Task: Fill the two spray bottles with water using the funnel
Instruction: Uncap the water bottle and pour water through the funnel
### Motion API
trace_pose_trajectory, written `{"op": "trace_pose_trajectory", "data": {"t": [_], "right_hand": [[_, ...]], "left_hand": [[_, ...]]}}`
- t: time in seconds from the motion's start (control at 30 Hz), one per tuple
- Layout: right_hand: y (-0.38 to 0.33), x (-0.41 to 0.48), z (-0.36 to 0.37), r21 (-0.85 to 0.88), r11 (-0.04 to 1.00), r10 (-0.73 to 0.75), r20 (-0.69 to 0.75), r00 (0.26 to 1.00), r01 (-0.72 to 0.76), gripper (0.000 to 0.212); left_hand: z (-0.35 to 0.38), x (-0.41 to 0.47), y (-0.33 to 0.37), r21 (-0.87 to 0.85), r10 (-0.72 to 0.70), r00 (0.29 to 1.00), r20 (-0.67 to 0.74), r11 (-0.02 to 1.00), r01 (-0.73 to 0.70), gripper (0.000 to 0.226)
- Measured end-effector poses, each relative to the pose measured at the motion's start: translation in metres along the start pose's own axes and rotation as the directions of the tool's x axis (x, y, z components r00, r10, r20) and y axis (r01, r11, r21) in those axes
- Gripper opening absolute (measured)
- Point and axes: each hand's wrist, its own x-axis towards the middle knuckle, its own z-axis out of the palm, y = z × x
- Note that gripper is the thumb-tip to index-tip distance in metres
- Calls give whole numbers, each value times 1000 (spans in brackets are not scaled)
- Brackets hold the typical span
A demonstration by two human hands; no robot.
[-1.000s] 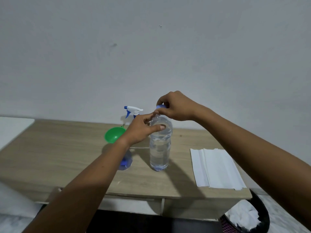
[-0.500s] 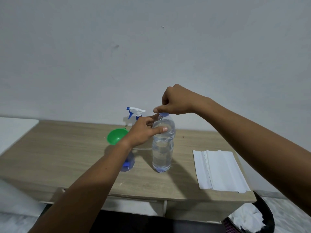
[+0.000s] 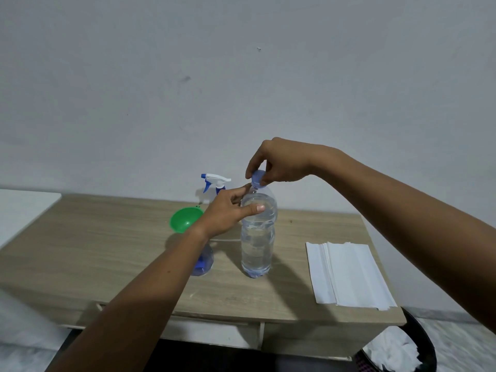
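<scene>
Water bottle (image 3: 256, 237) of clear plastic stands upright at the centre of the frame on the wooden desk (image 3: 94, 245), filled nearly to its shoulder. The left hand (image 3: 228, 210) wraps the bottle's upper part from the left, thumb laid across the front and fingers curled round the back, gripping it. Above, the right hand (image 3: 279, 163) comes in from the right of the frame and pinches the blue cap (image 3: 258, 179) between thumb and fingertips; the cap sits tilted at the bottle's mouth, and whether it touches the neck or is just clear of it cannot be told.

Left of the water bottle, a green funnel (image 3: 185, 219) sits in the top of a clear spray bottle (image 3: 202, 261) with a bluish base; the left forearm crosses in front of this bottle and hides most of its body. Behind the left hand, near the wall, the white and blue trigger head of a second spray bottle (image 3: 216, 181) shows, its body hidden by the hand.

At the right of the desk lies a flat stack of white paper towels (image 3: 349, 275), well apart from the bottles. In the lower right corner of the frame, below the desk's edge, stands a dark bin (image 3: 426, 353) holding crumpled white paper (image 3: 394, 350). A plain grey wall (image 3: 241, 76) fills the upper half of the frame.
</scene>
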Motion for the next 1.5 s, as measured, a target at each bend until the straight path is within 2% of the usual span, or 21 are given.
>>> {"op": "trace_pose_trajectory", "data": {"t": [0.13, 0.27, 0.33, 0.4, 0.5, 0.6, 0.7, 0.87, 0.97, 1.07, 1.13, 1.2, 1.27, 1.37, 1.5], "right_hand": [[7, -7, -1, 64, 998, 8, -55, 998, -4, 29], [21, -14, -1, 283, 959, 78, -244, 966, -6, 31], [37, -15, 19, 444, 896, 193, -330, 924, -28, 30], [54, -20, 59, 626, 777, 375, -368, 851, -72, 28], [69, -32, 145, 761, 605, 634, -281, 720, -236, 29], [68, -46, 234, 746, 507, 723, -95, 685, -431, 31], [59, -58, 293, 683, 510, 700, 24, 714, -523, 19], [50, -63, 334, 626, 570, 691, -16, 723, -532, 16], [51, -58, 340, 560, 631, 658, -22, 753, -536, 34], [46, -55, 331, 574, 665, 621, -69, 781, -478, 74], [41, -51, 315, 729, 588, 610, -116, 784, -350, 96], [35, -45, 294, 854, 486, 587, -160, 794, -187, 108], [26, -36, 270, 899, 437, 540, -240, 807, -25, 109], [15, -18, 238, 884, 446, 499, -378, 780, 144, 106], [2, 4, 226, 846, 507, 542, -461, 703, 164, 107]], "left_hand": [[2, -2, 2, 3, 7, 1000, 5, 1000, -7, 59], [1, -2, 0, 0, 9, 1000, 7, 1000, -9, 65], [2, -2, -4, -11, 12, 1000, -9, 1000, -12, 66], [4, -1, -7, -15, 15, 1000, -20, 1000, -15, 67], [6, -1, -11, -9, 18, 999, -44, 1000, -18, 69], [8, 0, -16, -4, 28, 997, -71, 1000, -29, 71], [11, 0, -21, -27, 41, 995, -89, 999, -43, 71], [11, 4, -26, -35, 40, 996, -77, 998, -43, 70], [11, 4, -28, -41, 32, 997, -70, 999, -35, 73], [13, 5, -29, -44, 39, 997, -69, 998, -42, 74], [13, 2, -31, -63, 37, 997, -70, 997, -41, 78], [13, -6, -36, -71, 37, 996, -83, 997, -43, 88], [13, -21, -43, -70, 9, 989, -150, 997, -20, 88], [8, -49, -70, -65, -64, 975, -214, 997, 51, 63], [-11, -90, -122, 16, -243, 949, -203, 968, 251, 21]]}}
